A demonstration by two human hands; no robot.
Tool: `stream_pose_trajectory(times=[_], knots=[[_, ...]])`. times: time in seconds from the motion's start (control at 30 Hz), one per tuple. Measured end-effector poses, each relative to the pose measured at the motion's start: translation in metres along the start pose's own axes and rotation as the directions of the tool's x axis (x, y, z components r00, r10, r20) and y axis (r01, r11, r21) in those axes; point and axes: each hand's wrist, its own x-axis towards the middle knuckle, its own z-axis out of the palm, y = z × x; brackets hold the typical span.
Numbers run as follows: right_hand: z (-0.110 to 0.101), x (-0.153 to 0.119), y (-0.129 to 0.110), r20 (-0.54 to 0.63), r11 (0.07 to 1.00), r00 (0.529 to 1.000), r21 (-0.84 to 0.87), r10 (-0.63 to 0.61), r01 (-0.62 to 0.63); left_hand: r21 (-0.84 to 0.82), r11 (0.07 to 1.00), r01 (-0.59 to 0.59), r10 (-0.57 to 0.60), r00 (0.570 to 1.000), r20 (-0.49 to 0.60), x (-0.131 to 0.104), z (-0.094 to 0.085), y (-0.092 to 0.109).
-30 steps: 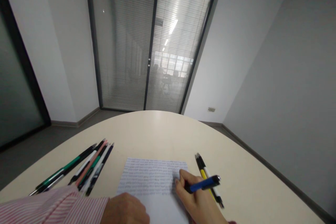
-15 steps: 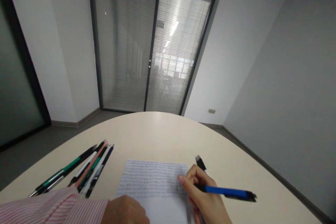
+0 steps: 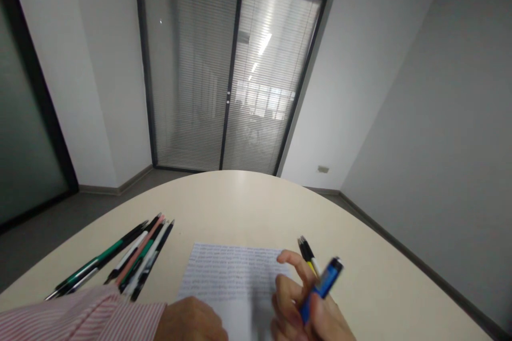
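My right hand [image 3: 304,306] holds a blue pen [image 3: 321,287] over the right edge of a sheet of paper [image 3: 234,277] covered with lines of handwriting. The pen's black end points up and to the right. My left hand [image 3: 191,319], in a pink striped sleeve [image 3: 80,314], rests on the sheet's lower left part with its fingers curled. Two pens, a black one and a yellow-and-white one [image 3: 307,253], lie just behind my right hand.
A row of several pens [image 3: 124,258], green, black, white and pink, lies on the cream round table [image 3: 240,208] to the left of the paper. Beyond the table are glass doors with blinds [image 3: 228,69] and grey walls.
My right hand has swung the blue pen from lying flat and pointing right to standing up steeply, and its fingers have spread. The left hand has stayed put.
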Motion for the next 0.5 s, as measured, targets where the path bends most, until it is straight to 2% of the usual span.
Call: stream_pose_trajectory(times=[0.1, 0.17, 0.5], knots=[[0.001, 0.001, -0.006, 0.028, 0.979, 0.993, 0.167, 0.115, -0.118, 0.006, 1.0, 0.023, -0.023, 1.0, 0.015, -0.006, 0.006, -0.002], [-0.003, 0.002, -0.009, 0.06, 0.962, 0.984, 0.205, 0.169, -0.178, 0.003, 1.0, 0.018, -0.018, 1.0, 0.021, -0.009, 0.008, -0.003], [-0.019, 0.001, -0.004, 0.039, 0.968, 0.985, 0.182, 0.166, -0.171, 0.006, 1.0, 0.029, -0.029, 0.999, 0.019, -0.018, 0.026, -0.008]])
